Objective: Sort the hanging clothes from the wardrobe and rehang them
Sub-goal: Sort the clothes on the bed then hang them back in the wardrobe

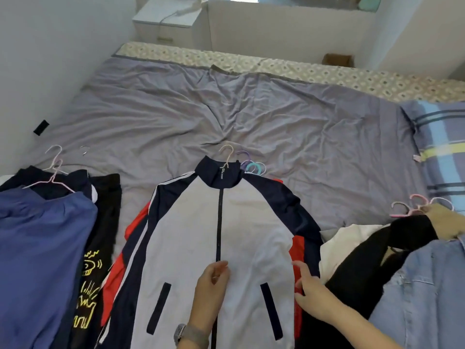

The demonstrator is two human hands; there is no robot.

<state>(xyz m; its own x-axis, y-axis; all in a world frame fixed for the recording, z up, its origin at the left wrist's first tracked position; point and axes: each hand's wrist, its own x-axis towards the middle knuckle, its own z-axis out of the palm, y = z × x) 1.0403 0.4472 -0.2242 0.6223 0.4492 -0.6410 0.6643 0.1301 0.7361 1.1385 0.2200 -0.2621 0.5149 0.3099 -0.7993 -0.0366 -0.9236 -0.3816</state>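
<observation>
Here, on the grey-sheeted bed point(251, 117), a blue garment point(42, 248) on a pink hanger point(51, 177) lies far left, beside a black garment with yellow print point(100, 248). In the middle lies a white-and-navy zip jacket point(191, 248) on a beige hanger point(226, 154). The left hand point(211, 285) rests on its front, fingers loosely bent, holding nothing. The right hand point(312, 293) touches the jacket's red-trimmed side with straight fingers. Farther right lies a denim shirt point(422, 293) under a black garment's sleeve point(372, 255).

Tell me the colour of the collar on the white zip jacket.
Dark navy collar, clearest in the head view.
</observation>
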